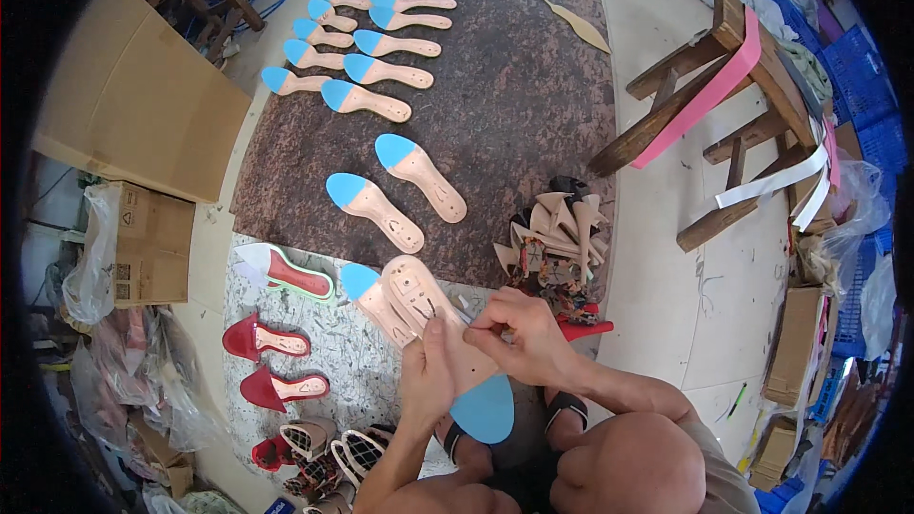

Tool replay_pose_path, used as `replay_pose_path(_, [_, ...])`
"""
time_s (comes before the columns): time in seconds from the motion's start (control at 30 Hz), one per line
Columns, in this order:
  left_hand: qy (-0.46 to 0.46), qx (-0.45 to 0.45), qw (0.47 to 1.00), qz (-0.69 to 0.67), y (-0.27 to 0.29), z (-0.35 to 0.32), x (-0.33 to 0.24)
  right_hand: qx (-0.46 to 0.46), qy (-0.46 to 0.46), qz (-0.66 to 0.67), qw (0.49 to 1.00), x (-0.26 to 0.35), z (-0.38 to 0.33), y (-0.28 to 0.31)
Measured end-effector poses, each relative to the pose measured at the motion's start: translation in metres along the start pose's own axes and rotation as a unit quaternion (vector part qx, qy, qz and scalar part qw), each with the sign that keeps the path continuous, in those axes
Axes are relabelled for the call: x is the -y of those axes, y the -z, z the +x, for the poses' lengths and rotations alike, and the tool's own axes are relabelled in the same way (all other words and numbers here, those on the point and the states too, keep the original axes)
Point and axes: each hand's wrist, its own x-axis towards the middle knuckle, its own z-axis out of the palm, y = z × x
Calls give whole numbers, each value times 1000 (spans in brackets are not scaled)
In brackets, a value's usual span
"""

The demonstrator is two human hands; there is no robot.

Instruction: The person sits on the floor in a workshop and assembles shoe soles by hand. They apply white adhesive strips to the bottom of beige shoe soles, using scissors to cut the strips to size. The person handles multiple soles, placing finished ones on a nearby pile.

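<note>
Held between both hands, low in the middle of the scene: a tan insole (447, 343) with a blue toe end. Left hand (426, 376) closed around its near left edge, thumb pressed on top. Right hand (519, 333) curled, fingertips pinching at the right edge near the middle. Long axis running from far left to near right, blue tip pointing near, toward the knees. Just beside it on the left, touching, a second insole (374, 297) flat on the mat (514, 105), blue tip pointing far left. To the right, a pile of heels (557, 228).
</note>
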Motion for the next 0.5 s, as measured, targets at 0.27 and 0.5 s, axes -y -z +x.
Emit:
replay_pose_path(0.27, [-20,57,996,69,-9,-12,12,-31,-134,87,987,-2,30,2])
replay_pose_path(0.5, [-81,139,986,38,-14,-16,6,-60,-96,177,978,6,38,0])
